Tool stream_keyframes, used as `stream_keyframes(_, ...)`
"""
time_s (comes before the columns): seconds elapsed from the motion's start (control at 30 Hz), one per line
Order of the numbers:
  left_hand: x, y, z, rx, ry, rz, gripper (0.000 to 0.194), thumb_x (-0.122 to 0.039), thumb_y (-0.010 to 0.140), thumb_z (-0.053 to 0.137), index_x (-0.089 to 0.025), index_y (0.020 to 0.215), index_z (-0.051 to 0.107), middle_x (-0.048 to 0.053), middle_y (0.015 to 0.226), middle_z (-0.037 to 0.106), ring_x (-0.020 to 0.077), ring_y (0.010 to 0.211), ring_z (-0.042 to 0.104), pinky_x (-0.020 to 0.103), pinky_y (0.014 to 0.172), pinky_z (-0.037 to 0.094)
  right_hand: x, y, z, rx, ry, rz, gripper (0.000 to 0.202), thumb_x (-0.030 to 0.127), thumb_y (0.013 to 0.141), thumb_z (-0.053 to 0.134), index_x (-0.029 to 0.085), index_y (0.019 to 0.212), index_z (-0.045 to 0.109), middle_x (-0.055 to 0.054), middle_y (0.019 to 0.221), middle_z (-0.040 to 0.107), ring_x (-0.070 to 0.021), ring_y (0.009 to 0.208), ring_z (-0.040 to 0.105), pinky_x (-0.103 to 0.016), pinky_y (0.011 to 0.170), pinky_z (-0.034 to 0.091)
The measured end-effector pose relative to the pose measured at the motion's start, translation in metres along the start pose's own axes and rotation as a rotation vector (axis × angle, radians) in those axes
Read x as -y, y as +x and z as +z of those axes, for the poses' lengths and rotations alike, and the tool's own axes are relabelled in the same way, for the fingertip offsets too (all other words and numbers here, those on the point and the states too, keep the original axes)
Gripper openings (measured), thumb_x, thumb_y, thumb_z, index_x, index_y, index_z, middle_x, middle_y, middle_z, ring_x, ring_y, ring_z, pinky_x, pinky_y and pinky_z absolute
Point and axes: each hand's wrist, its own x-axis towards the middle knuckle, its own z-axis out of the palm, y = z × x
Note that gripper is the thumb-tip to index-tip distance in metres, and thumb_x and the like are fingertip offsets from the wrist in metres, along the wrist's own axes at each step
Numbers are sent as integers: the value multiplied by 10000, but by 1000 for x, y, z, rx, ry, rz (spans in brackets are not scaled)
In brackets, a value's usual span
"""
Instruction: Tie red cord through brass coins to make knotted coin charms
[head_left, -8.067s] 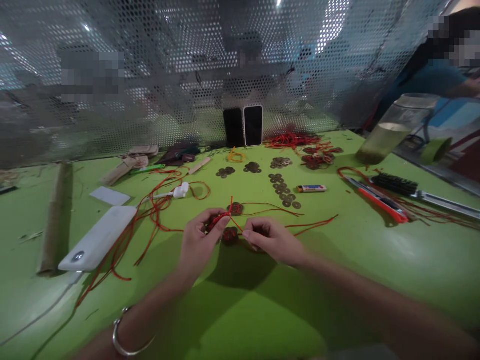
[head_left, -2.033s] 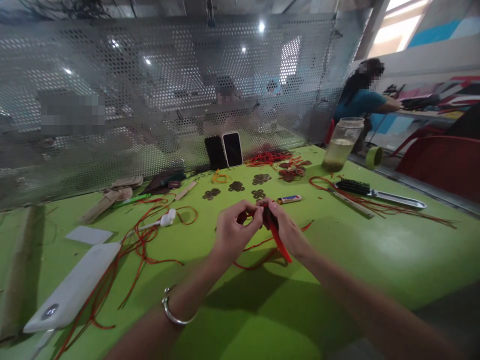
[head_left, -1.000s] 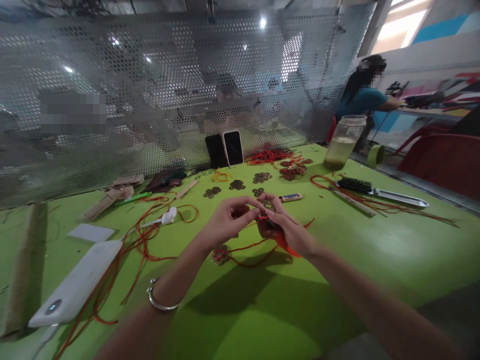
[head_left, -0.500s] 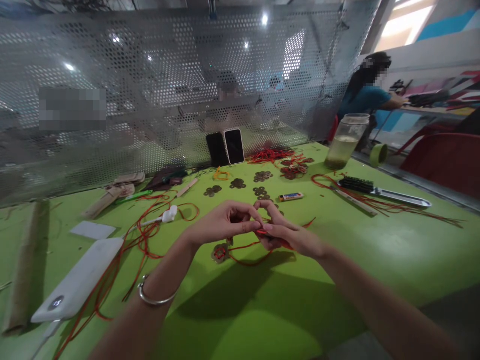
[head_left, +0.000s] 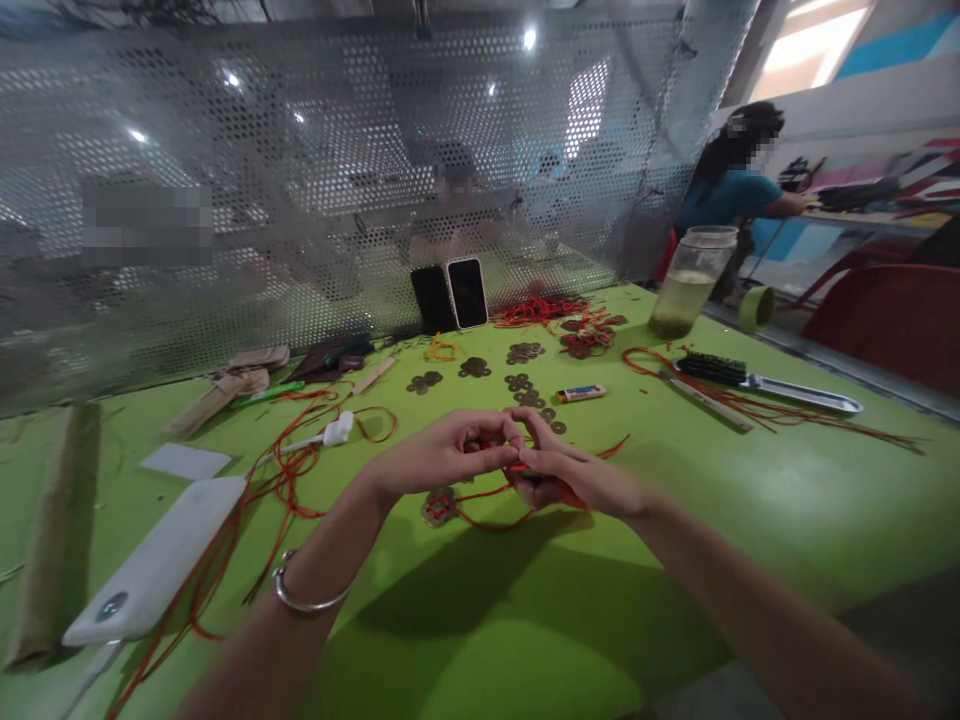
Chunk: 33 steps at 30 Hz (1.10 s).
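Note:
My left hand (head_left: 465,450) and my right hand (head_left: 562,468) meet fingertip to fingertip over the green table (head_left: 525,620). Both pinch a red cord (head_left: 491,493), and part of it is bunched under my right fingers. From there the cord loops left to a coin ornament (head_left: 439,506) lying on the table, a cluster of coins with red cord at its centre. The exact spot where the cord is pinched is mostly hidden by my fingers. Beyond my hands lie small piles of coins (head_left: 474,368).
Red cords, a white power bank (head_left: 161,560) and a bamboo tube (head_left: 56,530) lie left. Two phones (head_left: 466,293) lean on the mesh panel. A glue tube (head_left: 580,394), a brush (head_left: 716,370) and a jar (head_left: 691,285) stand or lie right. A person sits beyond.
My fingertips have shifted slightly left and closer together over the cord. A few more coins show behind my right hand.

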Motion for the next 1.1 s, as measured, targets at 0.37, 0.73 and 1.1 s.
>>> stream_keyframes(0.37,-2,-5,-3,10,114,-23,208,-340,874,531,-148,914,599,-27,679,483,74,571,370,181,493,298,3,-4,0,70,-49,4,446,408,916,444,264,1259,198,72,664,330,-69,523,241,-205,506,223)
stream_keyframes(0.73,-15,-8,4,-2,342,59,209,-328,917,452,-156,937,568,-31,673,443,81,576,357,188,506,303,6,-7,-1,71,-49,-28,380,341,913,325,229,1259,214,78,618,272,-84,496,201,-211,480,179)
stream_keyframes(1.1,-28,-13,13,-98,624,133,174,-278,932,409,-162,951,538,-32,692,512,74,570,395,186,549,324,11,-15,-8,116,-101,-38,519,384,829,336,219,1296,183,70,609,297,-94,497,205,-225,485,186)
